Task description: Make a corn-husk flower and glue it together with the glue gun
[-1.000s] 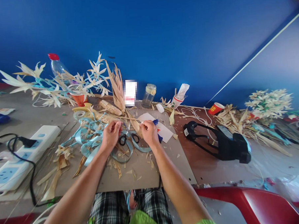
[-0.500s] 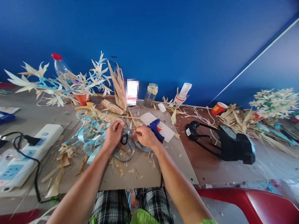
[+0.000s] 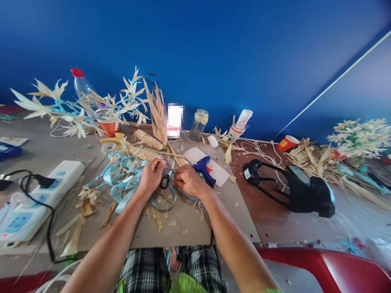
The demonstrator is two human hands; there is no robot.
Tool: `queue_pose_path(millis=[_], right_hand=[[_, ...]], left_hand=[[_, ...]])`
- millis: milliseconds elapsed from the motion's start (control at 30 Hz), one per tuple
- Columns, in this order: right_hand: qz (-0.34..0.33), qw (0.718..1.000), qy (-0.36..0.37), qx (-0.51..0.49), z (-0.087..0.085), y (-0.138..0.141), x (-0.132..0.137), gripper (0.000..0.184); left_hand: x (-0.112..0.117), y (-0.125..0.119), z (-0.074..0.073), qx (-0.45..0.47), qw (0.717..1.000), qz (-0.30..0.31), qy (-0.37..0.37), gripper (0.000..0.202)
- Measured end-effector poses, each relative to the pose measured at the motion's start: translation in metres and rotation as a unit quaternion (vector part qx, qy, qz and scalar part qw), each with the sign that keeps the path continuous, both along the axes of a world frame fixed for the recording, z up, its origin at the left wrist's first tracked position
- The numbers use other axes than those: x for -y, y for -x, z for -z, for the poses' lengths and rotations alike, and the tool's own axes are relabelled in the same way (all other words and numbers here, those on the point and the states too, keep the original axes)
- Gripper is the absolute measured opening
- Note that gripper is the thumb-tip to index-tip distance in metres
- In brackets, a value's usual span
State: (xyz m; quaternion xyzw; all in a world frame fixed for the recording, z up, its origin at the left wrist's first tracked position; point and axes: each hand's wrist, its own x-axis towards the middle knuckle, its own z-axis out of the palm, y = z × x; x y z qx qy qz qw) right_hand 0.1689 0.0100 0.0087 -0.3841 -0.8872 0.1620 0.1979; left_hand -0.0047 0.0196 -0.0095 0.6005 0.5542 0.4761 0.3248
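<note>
My left hand and my right hand are close together over the work board, both with fingers curled. Between them lie black-handled scissors; my right hand rests on the handles and seems to grip them. My left hand pinches a thin dried husk strip beside light blue ribbon. A blue glue gun lies just right of my right hand on a white sheet. Husk scraps litter the board.
A white power strip with a black cable lies at left. Husk flowers, a red-capped bottle, a jar and cups stand at the back. A black strapped device lies right. A red chair is near.
My right hand has moved left and down onto the scissors, uncovering the glue gun. My left hand shifted slightly right, so the hands are closer together.
</note>
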Motion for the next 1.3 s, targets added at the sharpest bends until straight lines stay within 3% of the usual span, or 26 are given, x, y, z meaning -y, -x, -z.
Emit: queue_pose_path(millis=[233, 433, 700, 967, 1100, 1300], right_hand=[[0.119, 0.987, 0.058, -0.088, -0.001, -0.005, -0.005, 0.030], [0.167, 0.968, 0.126, -0.142, -0.004, -0.011, -0.006, 0.029], [0.179, 0.976, 0.082, -0.098, -0.002, -0.010, -0.005, 0.030], [0.156, 0.979, 0.049, -0.122, 0.004, -0.008, -0.006, 0.022], [0.133, 0.981, 0.039, -0.137, 0.008, -0.006, -0.008, 0.020], [0.131, 0.987, 0.044, -0.082, 0.004, -0.003, -0.005, 0.021]], left_hand=[[0.001, 0.000, -0.002, -0.009, 1.000, -0.001, 0.003, 0.028], [0.001, 0.000, -0.003, -0.009, 1.000, -0.001, 0.014, 0.027], [0.002, 0.002, -0.004, -0.081, 0.996, -0.019, 0.038, 0.022], [-0.003, 0.004, 0.003, -0.095, 0.993, -0.064, -0.001, 0.024], [-0.003, 0.005, 0.003, -0.121, 0.990, -0.065, 0.023, 0.028], [-0.003, 0.005, 0.008, -0.160, 0.985, -0.048, 0.033, 0.029]])
